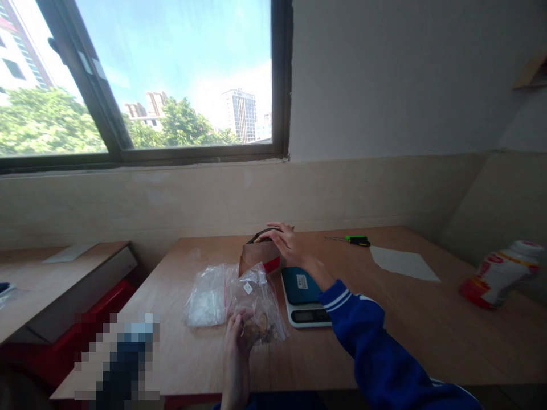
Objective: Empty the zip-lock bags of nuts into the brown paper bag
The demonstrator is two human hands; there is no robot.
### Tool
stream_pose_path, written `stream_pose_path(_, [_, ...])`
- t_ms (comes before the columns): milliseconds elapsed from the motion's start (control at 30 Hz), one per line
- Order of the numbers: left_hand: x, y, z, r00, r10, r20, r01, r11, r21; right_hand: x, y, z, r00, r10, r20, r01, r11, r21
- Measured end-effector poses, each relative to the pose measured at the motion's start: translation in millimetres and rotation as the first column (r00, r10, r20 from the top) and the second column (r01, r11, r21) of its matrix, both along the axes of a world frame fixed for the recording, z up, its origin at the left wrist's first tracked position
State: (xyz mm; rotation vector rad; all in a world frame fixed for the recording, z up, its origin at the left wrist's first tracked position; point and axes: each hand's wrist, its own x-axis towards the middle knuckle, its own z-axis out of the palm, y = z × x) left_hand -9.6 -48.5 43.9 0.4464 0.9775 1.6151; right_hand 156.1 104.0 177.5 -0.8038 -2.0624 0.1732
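My left hand (238, 329) is closed on the lower left part of a clear zip bag (256, 290). Brownish, dried-looking pieces lie in the bottom of that bag, and a small white label is on it. Over the mouth of a brown paper bag (254, 256) with a red patch reaches my right hand (287, 244), its fingers stretched out and apart. What lies inside the paper bag is mostly hidden. A kitchen scale (302, 293) with a teal top and a dark display sits under my right forearm. Left of the zip bag lies a stack of clear zip bags (207, 299).
Toward the back of the wooden table (384, 341) lies a green and black screwdriver (356, 240), beside a white sheet of paper (404, 263). A white and red plastic bottle (499, 273) stands at the right. Past the table's left edge is a red stool (98, 313).
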Motion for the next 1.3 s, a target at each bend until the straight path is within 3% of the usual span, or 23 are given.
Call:
stream_pose_path(200, [3,1,0.0,0.999,0.000,0.034,0.001,0.999,-0.032,-7,-3,4,0.972,-0.102,0.214,0.105,0.994,-0.003])
stream_pose_path(300, [2,1,-0.5,1.000,0.007,0.026,-0.006,0.999,-0.043,-4,-2,3,0.982,-0.083,0.168,0.085,0.996,-0.004])
stream_pose_path(433, [0,1,0.2,1.000,0.002,0.020,-0.002,0.999,-0.034,5,2,-3,0.983,-0.173,0.056,0.173,0.985,-0.004])
stream_pose_path(633, [2,-2,8.4,0.993,-0.026,0.115,0.022,0.999,0.038,8,4,-8,0.951,-0.258,0.169,0.267,0.963,-0.035])
stream_pose_path(800, [3,-6,18.4,0.983,-0.124,0.139,0.099,0.980,0.171,4,-18,5,0.978,-0.209,-0.018,0.208,0.978,-0.021])
stream_pose_path(900, [5,-6,21.9,0.989,-0.121,0.088,0.101,0.974,0.201,6,-42,13,0.983,-0.040,-0.178,0.009,0.985,-0.174])
stream_pose_path(933, [5,-6,22.7,0.990,-0.120,0.077,0.102,0.972,0.210,6,-50,13,0.977,0.041,-0.211,-0.099,0.958,-0.269])
stream_pose_path(1000, [7,-7,23.5,0.990,-0.120,0.072,0.102,0.969,0.224,9,-63,10,0.948,0.173,-0.269,-0.282,0.850,-0.445])
stream_pose_path(1067, [9,-7,23.0,0.990,-0.117,0.075,0.096,0.967,0.235,11,-72,4,0.920,0.237,-0.313,-0.378,0.749,-0.544])
stream_pose_path(1133, [10,-7,20.7,0.992,-0.111,0.064,0.093,0.966,0.240,12,-78,-2,0.910,0.270,-0.314,-0.410,0.688,-0.598])
stream_pose_path(1200, [11,-7,17.5,0.994,-0.099,0.037,0.087,0.966,0.243,11,-81,-5,0.922,0.305,-0.236,-0.384,0.664,-0.641])
stream_pose_path(1300, [11,-6,14.6,0.998,-0.068,-0.009,0.068,0.965,0.255,7,-86,-6,0.943,0.331,-0.020,-0.267,0.724,-0.636])
